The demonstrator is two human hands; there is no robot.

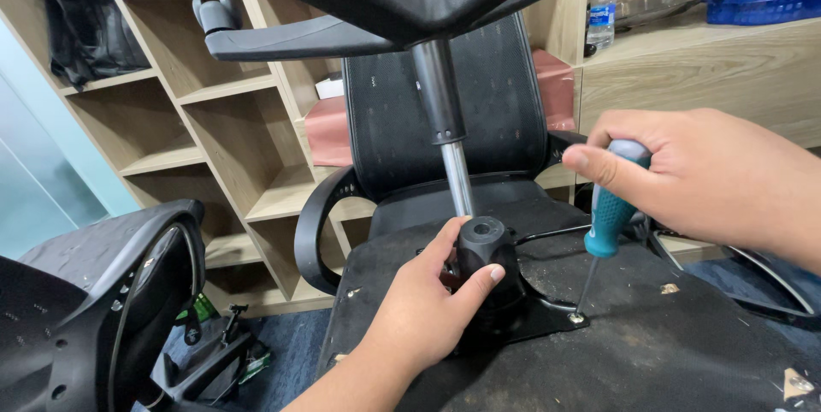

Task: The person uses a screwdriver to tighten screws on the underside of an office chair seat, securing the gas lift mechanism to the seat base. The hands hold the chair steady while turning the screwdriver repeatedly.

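— In the head view, what does each hand do?

— The left hand (419,314) is wrapped around the black knob (485,251) of the mechanism, near the middle of the upturned chair seat (684,352). The right hand (701,177) is clenched on the teal screwdriver (609,215).

— Which step is it, you think?

— I judge it is work on a screw (578,319) at the corner of the black metal plate (547,314); the tip sits on it. Turning calls for steady pressure along the shaft, so the tip does not slip.

— How does the tool point?

— Its long axis is nearly upright, the handle leaning a little right, the tip down. The gas cylinder (449,134) rises behind.
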